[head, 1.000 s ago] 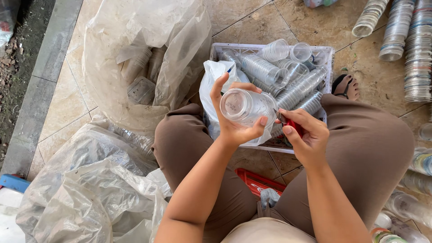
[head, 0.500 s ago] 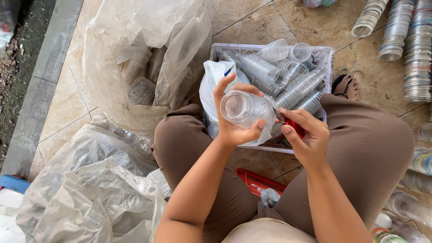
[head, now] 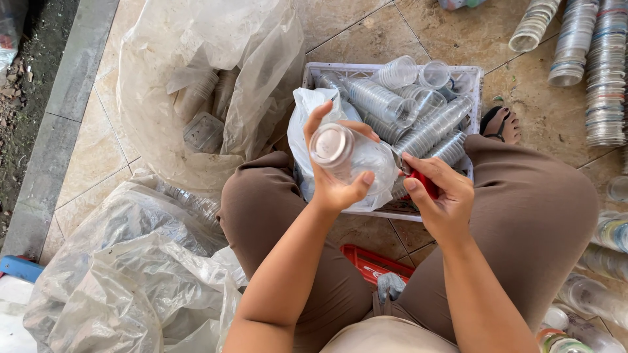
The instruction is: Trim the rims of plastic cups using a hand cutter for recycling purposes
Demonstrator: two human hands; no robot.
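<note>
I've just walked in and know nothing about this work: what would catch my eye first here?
At centre, the left hand grips a clear plastic cup while the right hand holds a red-handled tool against it. Behind them sits a white crate of stacked clear cups, with big plastic bags on the left.

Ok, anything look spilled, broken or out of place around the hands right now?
Nothing stands out. The left hand grips a clear plastic cup, the right hand holds a red-handled tool against it. Stacked cups lie jumbled in the white crate, but nothing looks spilled.
</note>
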